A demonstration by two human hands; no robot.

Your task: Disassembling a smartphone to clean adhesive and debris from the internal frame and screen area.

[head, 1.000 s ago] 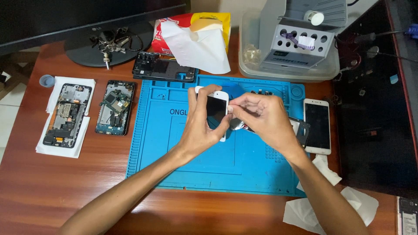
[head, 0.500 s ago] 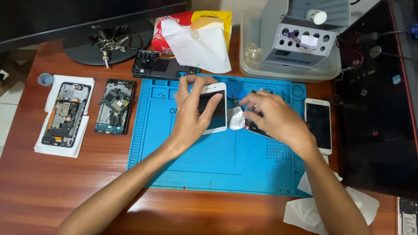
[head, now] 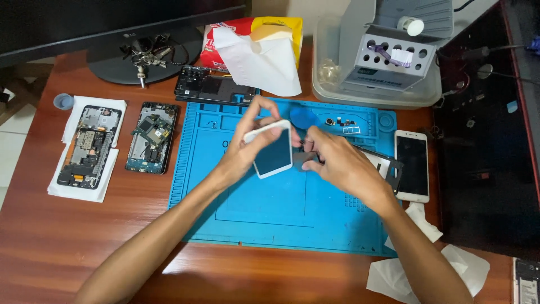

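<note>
My left hand (head: 247,147) grips a white phone screen (head: 272,153) by its top edge and tilts it above the blue repair mat (head: 253,202). My right hand (head: 340,166) is right beside the screen's right edge, fingers pinched close to it; what the fingers hold is hidden. Under my right hand lies a dark phone frame (head: 388,166). A blue round pick (head: 305,117) and small dark parts (head: 339,121) sit on the mat behind the hands.
Two opened phones (head: 151,137) lie left of the mat, one on white paper (head: 84,149). A white phone (head: 412,165) lies at the right. A black back cover (head: 209,89), a tissue pack (head: 256,48), a grey machine in a tray (head: 388,56) and a monitor stand (head: 143,56) line the back.
My left hand lifted and tilted the white screen, which lay flatter on the mat half a second ago. My right hand moved left, up against the screen's edge.
</note>
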